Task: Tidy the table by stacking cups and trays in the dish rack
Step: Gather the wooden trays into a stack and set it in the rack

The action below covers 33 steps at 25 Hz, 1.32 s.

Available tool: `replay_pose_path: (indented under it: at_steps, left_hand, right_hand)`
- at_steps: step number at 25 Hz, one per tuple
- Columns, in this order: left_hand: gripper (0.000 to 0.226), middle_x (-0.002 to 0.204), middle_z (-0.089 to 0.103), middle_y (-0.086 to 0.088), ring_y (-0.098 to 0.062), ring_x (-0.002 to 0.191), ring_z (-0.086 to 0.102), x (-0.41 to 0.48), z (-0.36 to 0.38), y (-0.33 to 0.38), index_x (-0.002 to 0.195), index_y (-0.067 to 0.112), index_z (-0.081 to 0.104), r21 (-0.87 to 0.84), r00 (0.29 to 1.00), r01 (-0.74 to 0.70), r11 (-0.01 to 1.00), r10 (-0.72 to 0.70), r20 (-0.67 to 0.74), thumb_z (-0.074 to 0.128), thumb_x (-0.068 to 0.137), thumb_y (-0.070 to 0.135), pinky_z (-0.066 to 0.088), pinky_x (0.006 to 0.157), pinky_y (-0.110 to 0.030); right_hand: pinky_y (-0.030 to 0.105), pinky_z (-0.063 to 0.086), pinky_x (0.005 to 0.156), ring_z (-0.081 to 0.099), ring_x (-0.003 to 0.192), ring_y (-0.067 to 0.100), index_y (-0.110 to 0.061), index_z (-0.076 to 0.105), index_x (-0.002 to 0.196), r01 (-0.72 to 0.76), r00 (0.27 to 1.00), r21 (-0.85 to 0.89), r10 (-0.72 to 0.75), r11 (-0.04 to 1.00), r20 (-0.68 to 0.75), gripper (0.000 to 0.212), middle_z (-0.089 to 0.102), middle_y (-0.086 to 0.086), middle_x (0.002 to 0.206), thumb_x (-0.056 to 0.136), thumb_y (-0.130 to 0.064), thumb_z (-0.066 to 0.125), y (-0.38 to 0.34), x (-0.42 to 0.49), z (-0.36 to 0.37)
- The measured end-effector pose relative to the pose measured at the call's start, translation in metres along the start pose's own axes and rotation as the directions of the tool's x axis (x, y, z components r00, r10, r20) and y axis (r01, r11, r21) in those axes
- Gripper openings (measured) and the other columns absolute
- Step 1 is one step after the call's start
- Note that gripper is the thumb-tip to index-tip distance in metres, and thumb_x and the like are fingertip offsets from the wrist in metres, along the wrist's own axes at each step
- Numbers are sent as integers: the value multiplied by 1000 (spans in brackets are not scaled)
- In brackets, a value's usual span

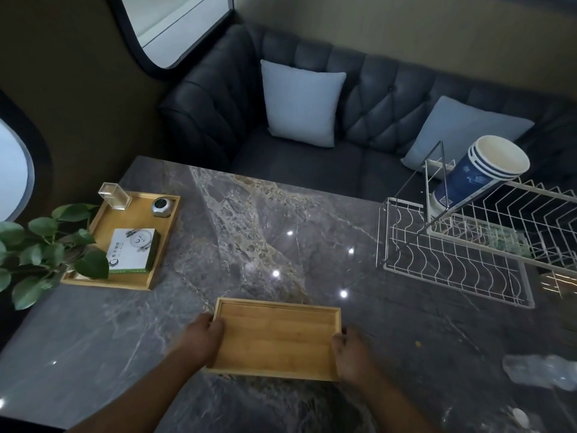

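Both hands are gripping a bare wooden tray (274, 337) at the near middle of the desk (249, 232). The left hand (199, 334) is clasping its left short edge, fingers (217, 325) curling over the rim; the right hand (349, 354) is closing on the right short edge. Whether the tray is lifting clear or lying flat on the desk is hard to tell from this angle.

The rack (468, 245) is standing at the far right, well apart from the tray, with a stack of cups (480, 170) leaning in its upper tier. A second tray (125, 239), at the far left, is carrying a box, a small round device and a clear holder, so it probably needs emptying before it can go in.

The risks are lying mostly at the rack. Swinging the tray in too high could be knocking the tilted cups off. Sliding it between wires at a slant could be jamming it or shoving the light rack along the smooth stone. A grip by the rims alone may also be slipping if one hand lets go early.
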<state>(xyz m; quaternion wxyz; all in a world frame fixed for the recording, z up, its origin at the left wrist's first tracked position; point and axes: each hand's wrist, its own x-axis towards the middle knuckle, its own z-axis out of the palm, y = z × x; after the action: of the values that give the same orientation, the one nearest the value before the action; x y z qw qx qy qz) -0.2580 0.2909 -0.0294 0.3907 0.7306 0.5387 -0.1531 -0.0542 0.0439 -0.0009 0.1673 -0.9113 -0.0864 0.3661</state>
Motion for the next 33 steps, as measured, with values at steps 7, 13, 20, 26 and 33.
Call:
replay_pose_path:
  at_steps: [7, 13, 20, 26, 33]
  left_hand:
    - [53, 133, 58, -19, -34, 114, 57, -9, 5, 13, 136, 11, 56, -421, 975, 217, 881, -177, 131, 41, 102, 49, 43, 107, -49]
    - [57, 124, 58, -11, -29, 102, 58, -12, 10, 18, 132, 20, 52, -516, 964, 264, 815, -210, 162, 56, 91, 59, 50, 82, -43]
    - [55, 100, 79, -14, -29, 86, 77, 0, -1, 16, 115, 1, 68, -579, 969, 186, 793, -51, 242, 83, 79, 40, 59, 65, -33]
    - [49, 97, 80, -13, -26, 81, 79, -5, -1, 14, 109, 5, 73, -670, 919, 232, 705, 68, 389, 80, 74, 38, 59, 52, -26]
    - [41, 113, 73, -29, -45, 98, 73, -3, 7, 10, 103, 2, 80, -758, 874, 373, 535, 73, 481, 83, 74, 31, 62, 73, -49]
  right_hand:
    - [39, 44, 100, 59, 116, 29, -11, 61, 127, -134, 985, 176, 112, 975, 130, 48, 63, 15, 129, 105, -40, 30, -2, 14, 10]
    - [36, 42, 96, 59, 118, 31, -10, 61, 127, -130, 987, 198, 108, 971, 121, 45, 63, 16, 130, 104, -37, 33, -1, 17, 16]
    - [32, 41, 85, 58, 101, 24, -12, 62, 125, -167, 979, 202, 138, 965, 149, 49, 64, 14, 125, 104, -43, 31, 9, 18, 12]
    - [31, 38, 82, 54, 95, 20, -13, 62, 124, -140, 983, 254, 104, 957, 150, 45, 63, 12, 123, 104, -40, 32, 12, 15, 4]
    - [34, 41, 85, 56, 98, 21, -15, 62, 118, -179, 978, 304, 135, 936, 161, 43, 63, 13, 123, 103, -43, 32, 14, 20, 5]
